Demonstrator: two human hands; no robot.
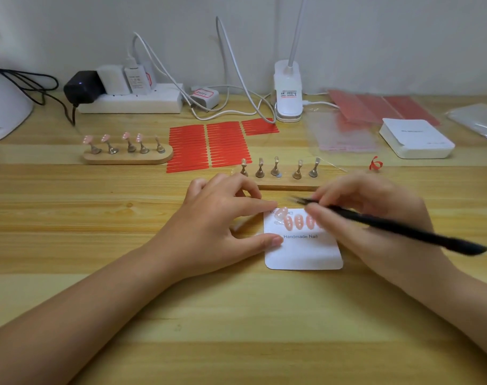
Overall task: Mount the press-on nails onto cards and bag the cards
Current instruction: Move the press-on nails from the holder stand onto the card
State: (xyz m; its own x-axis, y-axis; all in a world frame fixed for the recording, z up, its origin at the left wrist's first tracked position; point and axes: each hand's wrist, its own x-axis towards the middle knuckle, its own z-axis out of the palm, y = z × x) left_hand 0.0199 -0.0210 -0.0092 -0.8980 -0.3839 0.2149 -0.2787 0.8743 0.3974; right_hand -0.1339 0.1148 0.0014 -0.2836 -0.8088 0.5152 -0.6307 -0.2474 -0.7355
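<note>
While the left hand (222, 218) steadies the white square card printed "Handmade Nail" (303, 251) with its thumb at the card's nine o'clock edge, its forefinger presses a glossy pink press-on nail (281, 213) down at the card's upper left corner, about eleven o'clock. Three more pink nails (299, 221) lie in a row just to three o'clock of it, already seated. The right hand (375, 218) has its fingers curled round slim black tweezers (389, 223), whose tips point toward nine o'clock just above the row; whether the tips pinch anything I cannot tell, as they are blurred.

To finish this placement well, I would judge that the nail should be pressed evenly along its length, in line with its neighbours and with matching spacing, with the card held flat so it does not slide.

At twelve o'clock stands a wooden holder with bare metal stands (281, 173); at ten o'clock a second wooden holder (127, 155) carries more pink nails. Red adhesive strips (206, 145) lie between them, and clear plastic bags (339, 132) wait at one o'clock.
</note>
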